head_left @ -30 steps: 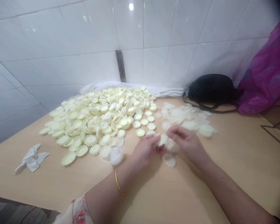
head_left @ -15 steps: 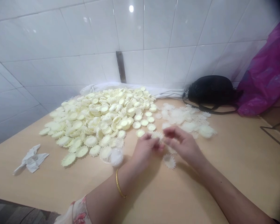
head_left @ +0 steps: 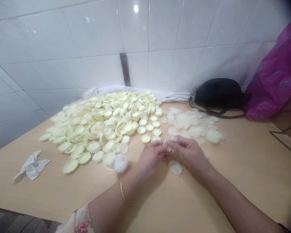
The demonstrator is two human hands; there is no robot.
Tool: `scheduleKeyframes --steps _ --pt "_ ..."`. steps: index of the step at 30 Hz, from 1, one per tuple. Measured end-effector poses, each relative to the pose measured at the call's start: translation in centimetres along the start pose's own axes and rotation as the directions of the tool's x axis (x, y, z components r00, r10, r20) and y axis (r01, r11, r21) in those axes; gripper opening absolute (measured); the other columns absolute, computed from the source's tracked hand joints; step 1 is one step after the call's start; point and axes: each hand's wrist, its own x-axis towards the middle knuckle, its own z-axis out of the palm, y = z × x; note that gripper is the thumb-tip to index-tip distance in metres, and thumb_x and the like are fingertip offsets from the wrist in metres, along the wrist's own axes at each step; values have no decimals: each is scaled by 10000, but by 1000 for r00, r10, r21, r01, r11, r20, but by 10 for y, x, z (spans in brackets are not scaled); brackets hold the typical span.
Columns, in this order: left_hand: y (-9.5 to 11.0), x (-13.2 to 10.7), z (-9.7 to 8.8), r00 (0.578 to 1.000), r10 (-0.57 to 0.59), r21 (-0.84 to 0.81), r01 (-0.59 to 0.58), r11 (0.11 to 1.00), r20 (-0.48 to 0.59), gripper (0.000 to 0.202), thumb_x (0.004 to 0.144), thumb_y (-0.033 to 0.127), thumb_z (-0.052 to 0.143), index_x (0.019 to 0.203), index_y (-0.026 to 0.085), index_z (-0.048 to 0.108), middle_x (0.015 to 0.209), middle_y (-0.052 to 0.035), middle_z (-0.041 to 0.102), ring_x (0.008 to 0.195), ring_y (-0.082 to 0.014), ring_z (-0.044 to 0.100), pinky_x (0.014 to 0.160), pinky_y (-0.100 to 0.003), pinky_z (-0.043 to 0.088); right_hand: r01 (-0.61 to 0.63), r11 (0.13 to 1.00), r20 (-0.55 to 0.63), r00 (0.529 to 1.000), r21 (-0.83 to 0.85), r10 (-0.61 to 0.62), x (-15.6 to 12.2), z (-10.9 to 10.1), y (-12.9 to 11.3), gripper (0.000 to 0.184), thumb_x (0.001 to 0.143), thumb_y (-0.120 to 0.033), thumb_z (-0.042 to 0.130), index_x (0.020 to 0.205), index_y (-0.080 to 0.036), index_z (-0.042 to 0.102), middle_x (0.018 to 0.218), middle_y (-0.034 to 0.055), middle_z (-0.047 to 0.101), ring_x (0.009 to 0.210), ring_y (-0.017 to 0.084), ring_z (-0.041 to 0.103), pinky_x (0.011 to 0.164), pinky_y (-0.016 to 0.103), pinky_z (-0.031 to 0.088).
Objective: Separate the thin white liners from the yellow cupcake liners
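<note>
Between my two hands is a small white piece with a toothed, petal-like edge (head_left: 171, 140), partly covered by fingers. My left hand (head_left: 153, 156) pinches it from the left, and a gold bangle circles that wrist. My right hand (head_left: 189, 152) grips the same piece from the right, thumb and fingertips closed on it. A single white toothed disc (head_left: 176, 168) lies on the table just below the hands. Left of my left hand stands a clear plastic cup (head_left: 120, 163) with something white in it. Beyond it spreads a large heap of pale yellow toothed cups (head_left: 106, 123).
Thin white toothed discs (head_left: 188, 121) lie in a loose pile behind my right hand. A black bag (head_left: 218, 94) and a magenta plastic bag (head_left: 274, 81) sit at the right by the tiled wall. Crumpled tissue (head_left: 32, 166) rests at the left of the table (head_left: 70, 197).
My right hand has closed in on the left, and its fingers now press on the toothed piece, which has tilted and shifted slightly right. The heaps look unchanged.
</note>
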Motion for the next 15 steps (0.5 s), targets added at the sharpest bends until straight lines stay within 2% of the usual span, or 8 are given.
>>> scheduleKeyframes --steps 5,10,13,15 --pt "-4 -2 1 1000 8 95 -10 995 21 140 609 206 719 637 124 609 567 -15 555 540 -111 542 573 -259 428 21 993 -191 981 -117 -43 2 1 2 285 738 -401 602 579 -168 573 536 -23 502 562 133 483 533 253 382" --pt "-3 -2 4 999 -7 44 5 999 36 174 589 209 734 608 124 582 572 -10 551 549 -112 549 601 -263 439 87 954 -255 953 -288 -164 0 5 1 315 779 -364 546 540 -180 455 491 -52 361 498 95 361 475 224 303" --pt "-3 -2 3 999 2 52 -5 999 49 155 610 199 716 602 124 580 570 -16 554 553 -115 546 600 -265 440 88 947 -301 936 -310 -185 2 4 3 329 774 -359 550 527 -184 421 484 -56 358 485 91 352 464 220 294" --pt "-3 -2 3 999 15 58 -18 998 45 143 617 189 707 602 125 580 575 -20 563 551 -113 541 609 -270 446 38 963 -364 922 -265 -136 5 0 4 309 761 -370 563 538 -182 461 484 -49 416 482 97 392 469 221 321"
